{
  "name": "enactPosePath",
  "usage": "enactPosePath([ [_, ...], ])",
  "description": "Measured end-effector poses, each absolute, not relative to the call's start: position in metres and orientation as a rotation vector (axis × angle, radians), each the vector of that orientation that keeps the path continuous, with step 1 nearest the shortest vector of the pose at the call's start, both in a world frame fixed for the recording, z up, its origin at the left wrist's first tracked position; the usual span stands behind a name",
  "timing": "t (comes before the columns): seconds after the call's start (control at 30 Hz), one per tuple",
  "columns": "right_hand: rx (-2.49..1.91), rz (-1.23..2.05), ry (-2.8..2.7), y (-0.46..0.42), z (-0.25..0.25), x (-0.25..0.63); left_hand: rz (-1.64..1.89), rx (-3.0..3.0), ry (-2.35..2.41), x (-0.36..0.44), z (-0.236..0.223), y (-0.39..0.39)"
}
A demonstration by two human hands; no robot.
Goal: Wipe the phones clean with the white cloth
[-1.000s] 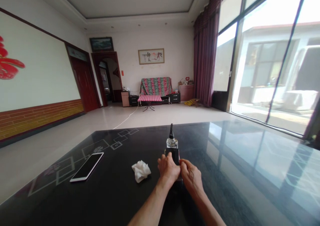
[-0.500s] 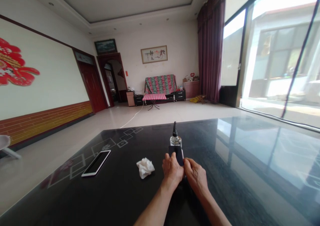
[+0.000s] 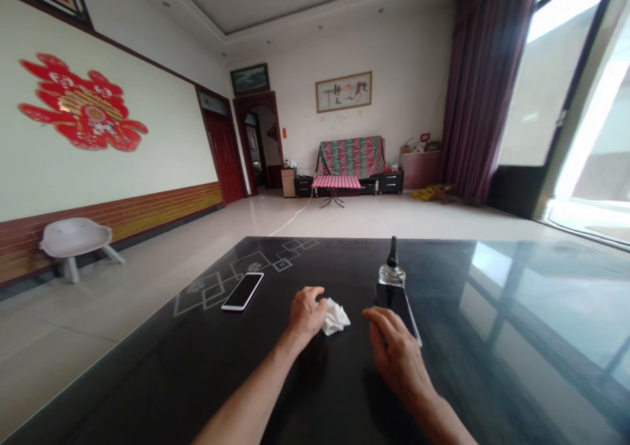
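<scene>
My left hand (image 3: 305, 314) rests on the black table with its fingers curled onto the edge of a crumpled white tissue (image 3: 338, 317). My right hand (image 3: 396, 356) lies loosely open on the table. Its fingertips touch the near end of a flat dark device (image 3: 398, 304) lying there. Just behind that device stands a small clear glass bottle (image 3: 392, 272) with a black pointed cap. The hands are a short way apart, with the tissue between them.
A white-edged phone (image 3: 243, 291) lies face up to the left on the glossy black table (image 3: 492, 340), near its inlaid square pattern. A white plastic stool (image 3: 73, 238) stands by the left wall. A sofa and a small red table are far across the tiled floor.
Both hands were together on the dark device. My left hand has left it and moved left to the tissue; my right hand has eased back. The view has swung to the left.
</scene>
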State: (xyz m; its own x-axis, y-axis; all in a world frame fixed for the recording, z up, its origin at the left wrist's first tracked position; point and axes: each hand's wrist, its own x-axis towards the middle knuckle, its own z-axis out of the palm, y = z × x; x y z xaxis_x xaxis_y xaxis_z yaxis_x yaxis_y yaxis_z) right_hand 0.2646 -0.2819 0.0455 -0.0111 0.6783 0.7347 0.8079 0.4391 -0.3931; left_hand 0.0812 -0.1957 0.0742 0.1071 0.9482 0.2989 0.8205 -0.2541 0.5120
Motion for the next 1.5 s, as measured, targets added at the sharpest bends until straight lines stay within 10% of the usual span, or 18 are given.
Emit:
enactPosePath([
  [0.6,-1.558,-0.482,-1.884,-0.208,-0.006,0.191,0.707,1.630,2.464,-0.114,0.044,-0.144],
  [1.5,-1.567,-0.228,-1.598,-0.199,0.005,0.196,0.733,2.314,1.548,-0.016,0.026,-0.177],
])
